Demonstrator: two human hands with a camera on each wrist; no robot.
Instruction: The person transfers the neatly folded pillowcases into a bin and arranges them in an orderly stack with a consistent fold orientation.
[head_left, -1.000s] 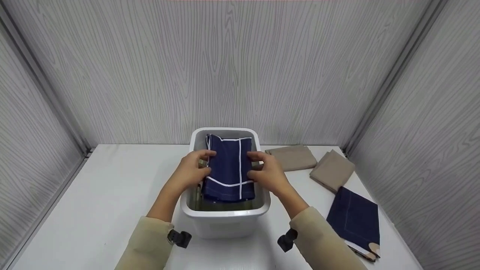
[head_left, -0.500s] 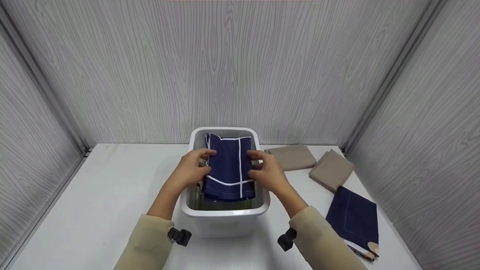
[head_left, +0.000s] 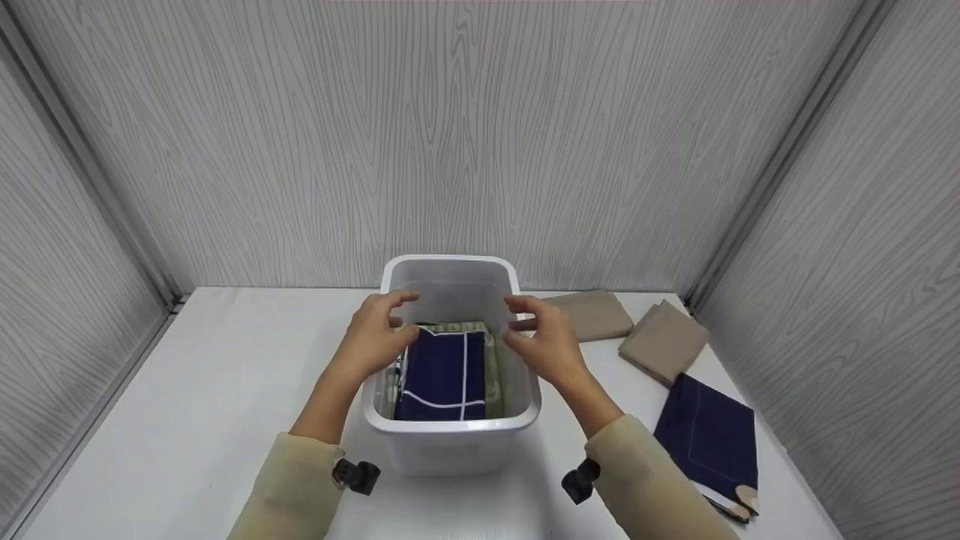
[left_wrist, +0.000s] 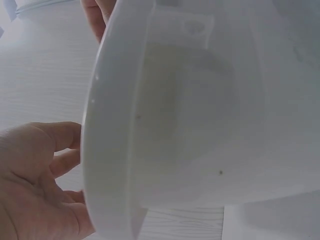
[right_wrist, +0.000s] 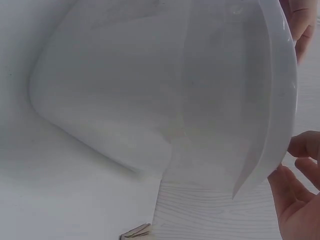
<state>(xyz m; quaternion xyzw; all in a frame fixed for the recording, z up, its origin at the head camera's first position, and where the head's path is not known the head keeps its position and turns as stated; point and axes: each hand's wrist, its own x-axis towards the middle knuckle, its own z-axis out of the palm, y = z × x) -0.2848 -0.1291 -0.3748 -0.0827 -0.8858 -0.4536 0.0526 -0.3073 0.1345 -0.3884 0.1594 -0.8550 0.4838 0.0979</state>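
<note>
Left hand (head_left: 371, 334) and right hand (head_left: 549, 339) hang over the sides of the white bin (head_left: 451, 427), fingers bent and thumbs spread apart from them, nothing pinched that I can see. The folded navy cloth (head_left: 441, 375) with white lines lies inside, on green patterned cloth (head_left: 493, 386), close to the near wall. I judge it light, soft and limp, hardly fragile, its layers apt to slip, so I'd take both side edges around mid-length, thumbs on top, fingers under the whole fold.
</note>
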